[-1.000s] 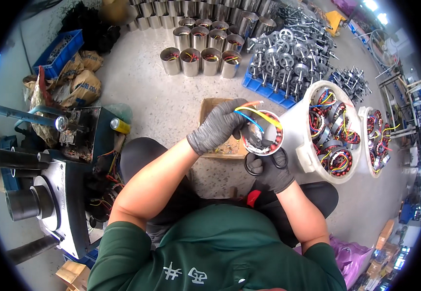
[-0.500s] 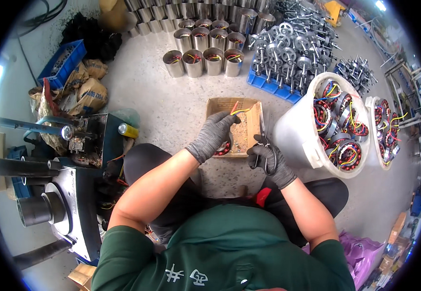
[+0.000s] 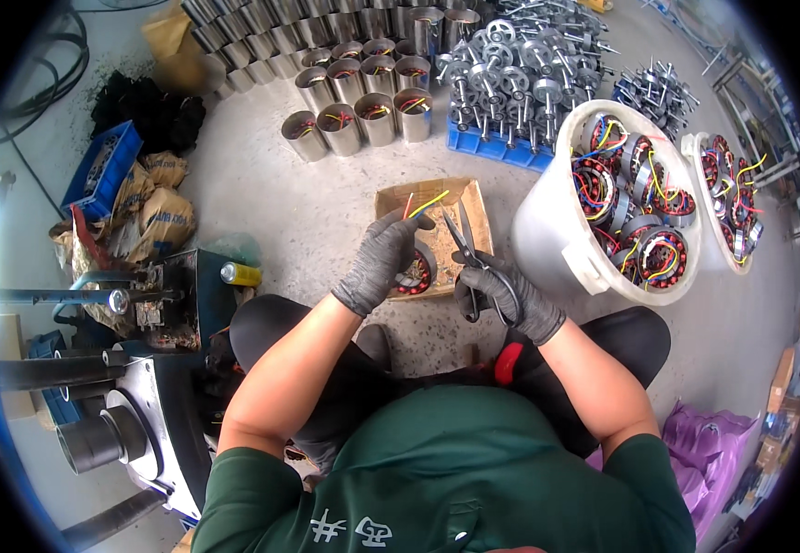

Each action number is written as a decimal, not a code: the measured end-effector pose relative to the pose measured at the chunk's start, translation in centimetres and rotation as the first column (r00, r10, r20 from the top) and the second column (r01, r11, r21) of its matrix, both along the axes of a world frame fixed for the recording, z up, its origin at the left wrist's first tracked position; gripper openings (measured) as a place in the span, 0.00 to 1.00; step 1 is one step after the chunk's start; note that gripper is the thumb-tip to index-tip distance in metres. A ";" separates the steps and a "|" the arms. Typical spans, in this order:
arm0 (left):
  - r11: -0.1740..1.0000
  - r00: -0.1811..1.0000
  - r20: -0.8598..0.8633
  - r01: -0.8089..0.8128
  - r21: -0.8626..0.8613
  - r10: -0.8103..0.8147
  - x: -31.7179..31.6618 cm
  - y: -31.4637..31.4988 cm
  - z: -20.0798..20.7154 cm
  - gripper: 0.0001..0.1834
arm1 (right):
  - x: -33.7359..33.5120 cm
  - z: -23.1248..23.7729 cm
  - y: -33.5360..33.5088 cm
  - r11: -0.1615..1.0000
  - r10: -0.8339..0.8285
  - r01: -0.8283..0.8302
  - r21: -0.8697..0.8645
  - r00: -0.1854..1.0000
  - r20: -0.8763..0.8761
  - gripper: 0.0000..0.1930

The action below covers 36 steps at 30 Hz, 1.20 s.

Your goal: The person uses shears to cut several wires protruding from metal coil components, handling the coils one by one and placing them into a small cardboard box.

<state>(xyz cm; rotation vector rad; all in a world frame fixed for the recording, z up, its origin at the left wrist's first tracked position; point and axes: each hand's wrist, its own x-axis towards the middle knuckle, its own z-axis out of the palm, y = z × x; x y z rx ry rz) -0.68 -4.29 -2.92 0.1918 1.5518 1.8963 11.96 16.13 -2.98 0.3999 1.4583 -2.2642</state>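
My left hand (image 3: 380, 262), in a grey glove, is closed around a motor stator (image 3: 415, 275) with red windings, mostly hidden behind the fingers. Yellow and red lead wires (image 3: 429, 204) stick up past its fingertips. My gloved right hand (image 3: 522, 300) grips a pair of scissors (image 3: 461, 241) by the dark loop handles. Their blades point up and to the left, slightly parted, a short way right of the wires. Both hands are over the near part of an open cardboard box (image 3: 480, 217) with small scraps on its bottom.
On the right stands a white tub (image 3: 538, 217) full of wired stators, with a second tub (image 3: 727, 235) beyond. Ahead are metal cylinders (image 3: 343, 138) and a blue crate (image 3: 497, 147) heaped with shafted metal parts. A machine (image 3: 147, 433) and yellow can (image 3: 241, 274) are at left.
The scissors have swung from nearly upright to leaning left toward the wires, and their blades have parted. More of the stator shows below my left hand. The whole view has shifted a little.
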 end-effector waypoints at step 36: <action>0.960 0.982 -0.182 -0.101 -0.263 0.053 1.0 0.8 -0.3 0.12 | -0.1 -3.0 -1.0 0.999 0.003 0.004 -0.052 0.990 0.141 0.13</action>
